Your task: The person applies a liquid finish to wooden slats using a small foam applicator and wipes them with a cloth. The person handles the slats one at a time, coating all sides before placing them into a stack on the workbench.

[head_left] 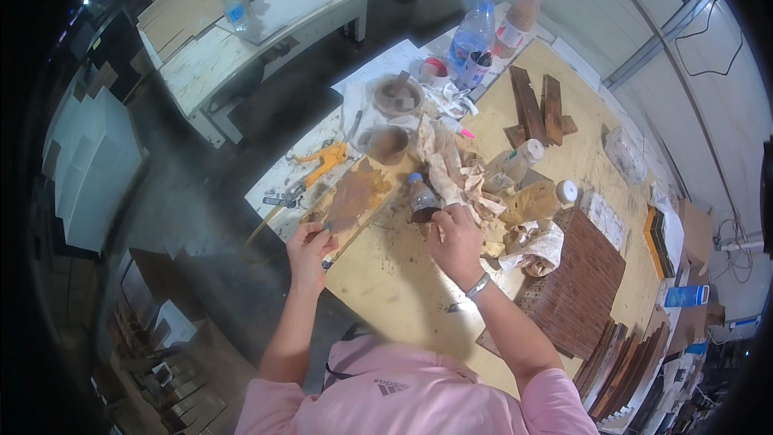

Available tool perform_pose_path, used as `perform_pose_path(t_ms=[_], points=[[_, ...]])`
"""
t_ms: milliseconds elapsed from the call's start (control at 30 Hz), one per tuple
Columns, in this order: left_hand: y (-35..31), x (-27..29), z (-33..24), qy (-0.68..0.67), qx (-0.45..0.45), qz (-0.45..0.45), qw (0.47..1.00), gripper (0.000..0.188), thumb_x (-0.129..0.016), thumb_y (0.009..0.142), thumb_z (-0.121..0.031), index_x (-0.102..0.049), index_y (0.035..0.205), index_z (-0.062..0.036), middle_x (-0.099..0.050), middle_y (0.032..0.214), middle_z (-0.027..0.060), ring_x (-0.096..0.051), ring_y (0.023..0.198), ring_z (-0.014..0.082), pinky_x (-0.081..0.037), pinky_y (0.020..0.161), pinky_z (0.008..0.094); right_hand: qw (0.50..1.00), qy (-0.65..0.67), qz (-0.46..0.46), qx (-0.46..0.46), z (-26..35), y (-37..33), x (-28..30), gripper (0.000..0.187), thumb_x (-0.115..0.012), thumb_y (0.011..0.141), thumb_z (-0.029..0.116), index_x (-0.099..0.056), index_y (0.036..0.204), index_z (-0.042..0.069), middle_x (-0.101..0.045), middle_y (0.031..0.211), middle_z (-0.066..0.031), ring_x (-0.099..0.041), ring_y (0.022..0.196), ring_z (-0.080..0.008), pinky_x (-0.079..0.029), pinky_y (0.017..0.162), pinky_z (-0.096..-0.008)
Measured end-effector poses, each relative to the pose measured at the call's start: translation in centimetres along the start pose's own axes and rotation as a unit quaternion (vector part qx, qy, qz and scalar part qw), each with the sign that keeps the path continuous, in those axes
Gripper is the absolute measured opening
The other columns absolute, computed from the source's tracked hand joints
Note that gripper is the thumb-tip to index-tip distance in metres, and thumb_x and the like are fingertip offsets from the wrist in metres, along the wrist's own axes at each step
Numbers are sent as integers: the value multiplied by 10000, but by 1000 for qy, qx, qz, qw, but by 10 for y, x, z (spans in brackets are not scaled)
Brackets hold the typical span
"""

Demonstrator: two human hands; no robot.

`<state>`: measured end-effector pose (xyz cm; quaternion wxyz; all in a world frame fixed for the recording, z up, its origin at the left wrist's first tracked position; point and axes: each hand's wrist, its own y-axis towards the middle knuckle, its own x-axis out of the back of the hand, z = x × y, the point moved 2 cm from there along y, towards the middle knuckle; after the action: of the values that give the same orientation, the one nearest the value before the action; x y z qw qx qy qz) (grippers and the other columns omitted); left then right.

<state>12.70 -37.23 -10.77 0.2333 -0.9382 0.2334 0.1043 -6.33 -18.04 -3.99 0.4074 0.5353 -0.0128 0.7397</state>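
My left hand is closed in a pinch near the table's left edge, beside a brown-stained board. A small dark bit shows at its fingertips, too small to name. My right hand, with a metal band on the wrist, has its fingers curled together. Its fingertips are at the dark open end of a small clear bottle piece with a blue cap; whatever they hold is hidden. Crumpled brown-stained paper lies just beyond it. A yellow-orange clamp-like tool rests left of the stained board.
Stained bowls, plastic bottles and a red-rimmed tape roll stand at the back. White-capped bottles and a crumpled rag sit right of my right hand, near brown slatted panels. Dark wood strips lie farther off.
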Motion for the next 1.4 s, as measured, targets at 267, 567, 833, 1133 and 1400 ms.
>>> perform_pose_path(t_ms=[267, 567, 833, 1133, 1400], points=[[20, -21, -12, 38, -69, 45, 996, 73, -601, 903, 11, -585, 969, -14, -595, 853, 49, -622, 734, 139, -542, 698, 287, 998, 61, -21, -25, -22, 68, -15, 390, -748, 675, 128, -665, 1054, 84, -618, 1038, -110, -539, 1004, -334, -463, 856, -423], [76, -84, -25, 0, -27, 85, 996, 72, -611, 895, 4, -592, 962, -12, -600, 870, 52, -617, 735, 148, -528, 688, 285, 985, -29, 156, -62, -46, 134, -76, 700, -814, 605, 351, -626, 1242, 128, -618, 1192, -122, -482, 1228, -336, -337, 1097, -425], [87, -97, -12, -17, 8, 68, 998, 87, -633, 878, 1, -606, 957, -23, -607, 870, 54, -621, 729, 169, -531, 692, 310, 974, -3, 209, -81, -56, 146, -102, 769, -832, 609, 442, -596, 1284, 159, -613, 1211, -114, -508, 1198, -330, -341, 1086, -459], [91, -92, 7, -32, 39, 55, 997, 59, -661, 897, -33, -637, 951, -29, -594, 816, 12, -573, 652, 110, -497, 624, 262, 971, 58, 214, -88, -62, 143, -114, 766, -832, 619, 499, -606, 1269, 160, -593, 1241, -104, -514, 1183, -326, -405, 1028, -435], [96, -87, 3, 93, 19, 50, 994, 57, -679, 888, -73, -655, 838, -58, -565, 689, -22, -457, 554, 75, -379, 508, 244, 970, 90, 203, -99, -65, 145, -124, 723, -829, 626, 508, -630, 1237, 177, -584, 1229, -99, -504, 1187, -313, -413, 1013, -435]])
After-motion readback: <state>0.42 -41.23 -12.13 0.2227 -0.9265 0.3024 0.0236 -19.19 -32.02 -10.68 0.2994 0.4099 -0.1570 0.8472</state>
